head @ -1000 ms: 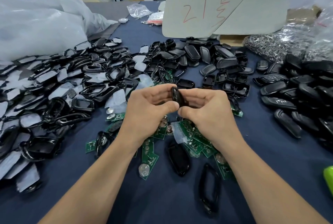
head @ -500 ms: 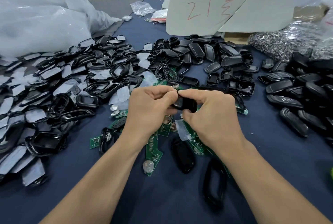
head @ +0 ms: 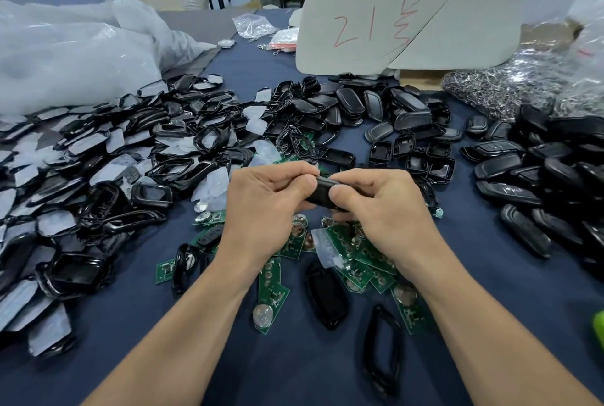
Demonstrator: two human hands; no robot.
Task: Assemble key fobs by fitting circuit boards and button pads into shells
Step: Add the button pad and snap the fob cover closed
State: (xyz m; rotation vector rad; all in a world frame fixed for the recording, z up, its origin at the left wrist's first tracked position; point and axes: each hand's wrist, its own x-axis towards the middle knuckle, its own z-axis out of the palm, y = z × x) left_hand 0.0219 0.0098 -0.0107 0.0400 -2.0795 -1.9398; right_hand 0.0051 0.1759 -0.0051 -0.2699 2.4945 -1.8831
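Black and shiny, the fob (head: 322,191) sits between both hands, up above the blue table (head: 228,366). The left hand (head: 261,206) curls its fingers round the fob's left end, with the thumb pressed on it. The right hand (head: 385,209) pinches the other end with its thumb and bent fingers. Right under the hands lies a heap of green boards (head: 359,262). One black shell (head: 327,294) lies on the table between the arms. A thin black frame (head: 382,353) lies just beside it. The left pile (head: 98,177) is black parts with white film. The right pile (head: 539,177) is dark shells. A white card (head: 408,29) with red marks stands at the back.
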